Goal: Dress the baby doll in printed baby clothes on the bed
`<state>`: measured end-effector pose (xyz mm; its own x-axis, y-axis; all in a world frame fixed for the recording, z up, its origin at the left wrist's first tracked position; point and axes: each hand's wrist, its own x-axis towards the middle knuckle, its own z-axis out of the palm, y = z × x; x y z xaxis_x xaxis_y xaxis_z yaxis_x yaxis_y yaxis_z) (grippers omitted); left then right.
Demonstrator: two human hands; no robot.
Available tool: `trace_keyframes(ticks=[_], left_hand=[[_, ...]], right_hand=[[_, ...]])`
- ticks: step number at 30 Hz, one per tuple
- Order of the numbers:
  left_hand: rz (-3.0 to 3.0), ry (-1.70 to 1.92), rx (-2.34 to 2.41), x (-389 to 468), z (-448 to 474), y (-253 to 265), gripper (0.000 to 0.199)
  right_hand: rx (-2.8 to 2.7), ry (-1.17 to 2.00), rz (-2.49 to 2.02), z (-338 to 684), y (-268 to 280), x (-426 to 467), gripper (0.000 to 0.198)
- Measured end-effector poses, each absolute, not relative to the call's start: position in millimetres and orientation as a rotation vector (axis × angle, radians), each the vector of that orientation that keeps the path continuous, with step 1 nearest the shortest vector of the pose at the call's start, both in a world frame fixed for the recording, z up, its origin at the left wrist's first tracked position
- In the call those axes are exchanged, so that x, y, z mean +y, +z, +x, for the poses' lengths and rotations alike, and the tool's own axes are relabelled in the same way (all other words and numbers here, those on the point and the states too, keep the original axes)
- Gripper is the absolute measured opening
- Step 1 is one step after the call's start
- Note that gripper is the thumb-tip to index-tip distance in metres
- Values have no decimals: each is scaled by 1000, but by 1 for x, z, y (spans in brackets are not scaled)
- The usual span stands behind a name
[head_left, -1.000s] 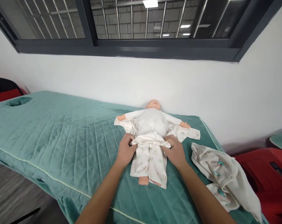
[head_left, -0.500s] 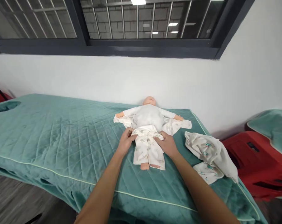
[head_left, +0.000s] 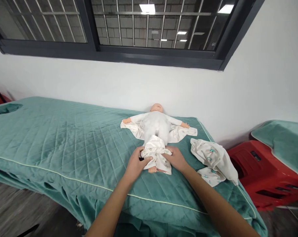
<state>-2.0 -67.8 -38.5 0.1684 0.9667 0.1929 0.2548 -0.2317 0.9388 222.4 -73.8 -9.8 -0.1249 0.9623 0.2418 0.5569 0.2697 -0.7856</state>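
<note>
A baby doll (head_left: 157, 126) with a white cloth body lies on its back, head toward the wall and arms spread. White printed baby pants (head_left: 155, 147) are bunched around its lower legs, with the feet showing below the hems. My left hand (head_left: 137, 162) pinches the pants on the left side, thumb on top. On the right side my right hand (head_left: 175, 158) grips the same pants. Beneath the doll a white printed baby top (head_left: 180, 134) lies spread out, its sleeves reaching past both arms.
The doll rests on a bed with a green quilted cover (head_left: 89, 148), which has a face hole (head_left: 6, 108) at far left. A crumpled white printed cloth (head_left: 214, 158) lies at right. Beyond stand red plastic stools (head_left: 264, 174). A white wall and barred window (head_left: 149, 29) rise behind.
Both hands have pulled the pants down from the doll's waist toward its feet, baring the lower torso and upper legs. The pants are now more bunched. The view has shifted slightly.
</note>
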Motion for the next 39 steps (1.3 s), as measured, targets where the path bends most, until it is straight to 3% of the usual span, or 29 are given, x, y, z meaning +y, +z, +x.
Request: trace_keyframes(ticks=[4, 8, 12, 15, 20, 24, 29, 35, 39], left_hand=[[1699, 1158, 1159, -59, -2, -35, 34], [1672, 1063, 1083, -57, -7, -26, 30], [1606, 966, 950, -67, -15, -19, 35], [1626, 938, 924, -85, -14, -17, 36], [1851, 942, 1207, -114, 5, -12, 55], [1933, 810, 1352, -120, 4, 0, 40], [1871, 668, 1259, -118, -24, 28, 28], [1782, 362, 818, -117, -55, 79, 31], [1927, 66, 791, -101, -78, 127, 34]], right_hand=[[-1985, 820, -1352, 224, -2, -101, 41], [-2012, 856, -1375, 226, 6, -114, 37], [-1992, 813, -1415, 223, 7, -122, 73], [-1999, 752, -1461, 218, 9, -125, 61], [-2048, 759, -1586, 215, 21, -124, 44], [-2063, 764, -1639, 214, 37, -130, 43], [-2039, 1015, -1507, 211, 65, -143, 24], [-2017, 1422, -1314, 212, 108, -154, 31], [-2237, 1408, -1270, 220, 137, -149, 42]])
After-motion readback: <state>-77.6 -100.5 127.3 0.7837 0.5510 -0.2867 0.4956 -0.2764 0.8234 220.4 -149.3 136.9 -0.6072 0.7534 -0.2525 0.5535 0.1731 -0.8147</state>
